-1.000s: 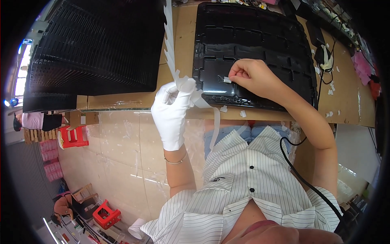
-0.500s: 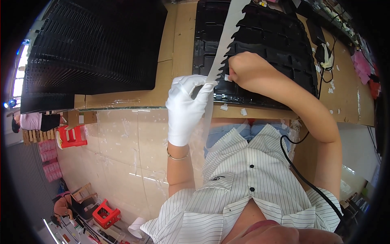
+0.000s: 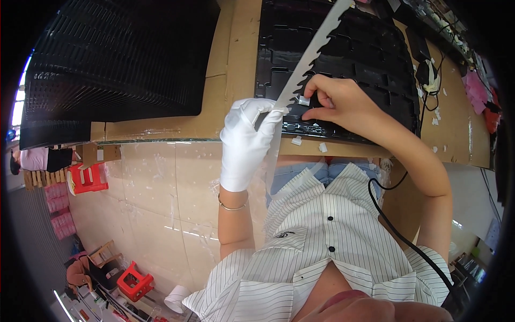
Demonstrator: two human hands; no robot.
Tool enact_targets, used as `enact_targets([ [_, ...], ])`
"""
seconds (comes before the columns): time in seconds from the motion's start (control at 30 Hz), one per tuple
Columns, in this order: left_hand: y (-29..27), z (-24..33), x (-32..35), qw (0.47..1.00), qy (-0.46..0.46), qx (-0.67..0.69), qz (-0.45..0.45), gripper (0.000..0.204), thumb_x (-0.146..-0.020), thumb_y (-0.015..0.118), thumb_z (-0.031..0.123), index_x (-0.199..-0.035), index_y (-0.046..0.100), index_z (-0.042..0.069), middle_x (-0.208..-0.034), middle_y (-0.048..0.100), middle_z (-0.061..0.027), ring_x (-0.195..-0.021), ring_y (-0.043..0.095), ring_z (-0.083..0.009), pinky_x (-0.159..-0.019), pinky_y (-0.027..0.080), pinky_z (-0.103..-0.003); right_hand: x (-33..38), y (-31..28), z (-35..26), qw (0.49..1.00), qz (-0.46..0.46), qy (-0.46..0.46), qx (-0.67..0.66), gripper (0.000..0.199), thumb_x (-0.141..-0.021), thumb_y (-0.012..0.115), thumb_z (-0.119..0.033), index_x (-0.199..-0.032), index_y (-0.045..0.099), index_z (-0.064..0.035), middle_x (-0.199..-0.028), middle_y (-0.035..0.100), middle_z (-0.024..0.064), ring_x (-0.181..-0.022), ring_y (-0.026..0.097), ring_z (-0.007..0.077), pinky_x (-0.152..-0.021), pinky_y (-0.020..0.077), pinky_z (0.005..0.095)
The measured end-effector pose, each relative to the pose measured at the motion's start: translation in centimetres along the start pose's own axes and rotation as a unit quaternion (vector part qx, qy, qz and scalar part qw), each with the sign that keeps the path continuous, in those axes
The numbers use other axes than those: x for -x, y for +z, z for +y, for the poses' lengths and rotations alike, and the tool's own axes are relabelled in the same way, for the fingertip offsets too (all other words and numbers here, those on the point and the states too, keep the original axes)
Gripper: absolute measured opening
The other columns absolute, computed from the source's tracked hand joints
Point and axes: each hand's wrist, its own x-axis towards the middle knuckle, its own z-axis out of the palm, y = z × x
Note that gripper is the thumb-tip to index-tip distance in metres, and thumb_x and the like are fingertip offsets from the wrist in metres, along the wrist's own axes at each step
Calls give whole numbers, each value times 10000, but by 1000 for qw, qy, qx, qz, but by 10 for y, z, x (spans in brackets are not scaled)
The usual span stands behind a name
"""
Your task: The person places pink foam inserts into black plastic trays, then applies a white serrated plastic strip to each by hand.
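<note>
My left hand [image 3: 248, 138], in a white glove, pinches a long white strip [image 3: 307, 63] between thumb and fingers. Along its right side the strip has a jagged, tooth-like edge; it slants up and right over a black moulded plastic tray [image 3: 343, 59]. Below the glove a pale, see-through band [image 3: 272, 161] hangs down. My bare right hand [image 3: 335, 101] is over the tray's near left part, thumb and forefinger apart. A small white piece [image 3: 304, 100] shows at the forefinger; whether it touches the fingertip or lies on the tray I cannot tell.
Stacked black trays [image 3: 123, 64] stand at the left on the cardboard-covered table [image 3: 230, 59]. Small white scraps [image 3: 296, 140] lie along the near edge. A black cable [image 3: 386, 214] runs past my right side. Red stools [image 3: 134, 282] and other people are at the left.
My right hand has opened from a closed grip, thumb and forefinger now spread. The strip's upper end has tilted to the right. My left hand keeps its hold.
</note>
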Motion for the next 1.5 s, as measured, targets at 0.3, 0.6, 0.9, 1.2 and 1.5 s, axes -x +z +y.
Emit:
enact_targets([
  [0.3, 0, -4, -1, 1000, 8, -8, -9, 128, -869, 723, 125, -963, 699, 41, -934, 667, -59, -825, 626, -153, -711, 505, -273, -18, -4, 8, 974, -13, -177, 140, 61, -820, 654, -70, -820, 627, -15, -805, 629, 129, -800, 637, 316, -691, 512, 398],
  [0.6, -2, 0, -5, 994, 71, -73, -45, 148, -863, 678, 115, -1004, 712, 83, -957, 700, -89, -857, 623, -279, -755, 509, -354, -36, -21, 4, 941, -156, -227, 199, 113, -824, 666, -108, -860, 686, -2, -877, 677, 126, -771, 649, 298, -718, 520, 361],
  [0.9, -3, -11, -20, 953, 229, -159, -120, 260, -751, 685, 39, -989, 674, 143, -1023, 718, -29, -809, 597, -272, -767, 479, -370, -13, -10, 27, 956, -9, -265, 124, 105, -808, 660, -85, -871, 630, -7, -853, 629, 102, -805, 636, 280, -720, 522, 361],
  [1.2, -2, -15, -24, 940, 251, -176, -149, 265, -706, 677, 8, -929, 659, 150, -982, 725, -27, -730, 597, -272, -758, 473, -357, -18, -23, 21, 884, -36, -372, 281, 68, -763, 626, -91, -752, 635, -24, -794, 579, 60, -847, 604, 208, -701, 532, 306],
  [1.5, 2, -25, -23, 951, 236, -145, -140, 178, -823, 668, 102, -992, 684, 155, -972, 715, -34, -811, 597, -291, -800, 476, -374, -3, -43, 34, 994, -27, -106, 23, 118, -866, 681, -126, -868, 636, -17, -685, 530, 10, -604, 490, 121, -581, 417, 259],
])
